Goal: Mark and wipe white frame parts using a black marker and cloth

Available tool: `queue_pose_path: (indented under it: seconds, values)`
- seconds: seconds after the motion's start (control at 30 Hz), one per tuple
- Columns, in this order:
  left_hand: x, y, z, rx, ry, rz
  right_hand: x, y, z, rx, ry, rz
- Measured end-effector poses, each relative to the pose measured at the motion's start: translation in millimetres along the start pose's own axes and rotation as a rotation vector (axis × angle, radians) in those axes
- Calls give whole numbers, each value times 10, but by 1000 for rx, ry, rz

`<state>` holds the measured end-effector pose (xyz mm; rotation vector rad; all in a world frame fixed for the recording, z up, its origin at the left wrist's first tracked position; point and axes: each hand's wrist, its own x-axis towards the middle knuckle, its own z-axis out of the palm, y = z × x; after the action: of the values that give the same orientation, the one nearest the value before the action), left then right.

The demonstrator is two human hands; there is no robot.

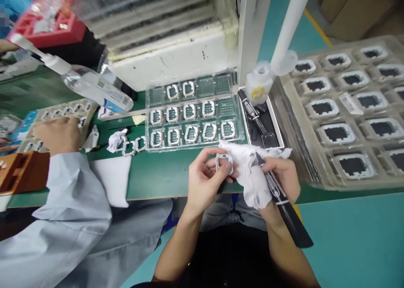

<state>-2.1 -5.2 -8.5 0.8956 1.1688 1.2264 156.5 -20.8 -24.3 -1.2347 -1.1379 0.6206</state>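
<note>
White frame (pixel 222 157): pinched between thumb and fingers of the left hand (pixel 205 178), over the front edge of the counter (pixel 164 174).
Left hand: curled nearly closed, only the rim being gripped.
Right hand (pixel 285 176): closed on a black marker (pixel 277 191) and a white cloth (pixel 248 166) together.
Ink risk: the rim could be smudged, since the marker's end is aimed toward it and dark marks are seen on the cloth.
Drop risk: the frame could be lost over the edge if the pinch were loosened.
Snag risk: the box (pixel 277 122) could be caught by the trailing cloth.
Transparent tray (pixel 205 86): eleven frames counted, in rows of two, four and five.
Loose frames (pixel 124 148): two, left of the tray; whether more lie under the wad (pixel 116 138) cannot be told.
Bottles: two, a pump bottle (pixel 97 90) and a white bottle (pixel 259 86).
</note>
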Motion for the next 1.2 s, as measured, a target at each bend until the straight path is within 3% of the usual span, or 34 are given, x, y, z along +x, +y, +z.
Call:
queue_pose_path:
  seconds: [0.13, 0.3, 0.4, 0.47, 0.7, 0.9, 1.07, 1.2]
  values:
    - [200, 264, -2, 168, 0, 150, -24, 29, -3, 9, 21, -39]
    - [975, 705, 155, 519, -12, 394, -16, 30, -22, 7, 22, -43]
    - [1412, 761, 295, 880, 75, 511, -17, 84, -61, -8, -4, -35]
    - [1546, 734, 351, 1023, 100, 530, -13, 136, -90, -13, -20, -50]
    - [1475, 664, 274, 1080, 32, 550, 15, 199, -127, -10, -64, -130]
    - [1619, 543, 249, 1296, -7, 557, 20, 220, -134, 0, -60, -117]
    - [1555, 480, 264, 1435, 58, 619, 22, 197, -99, 20, -24, -115]
    - [1542, 627, 190, 1401, 100, 583, 7, 92, -5, 35, 67, -35]
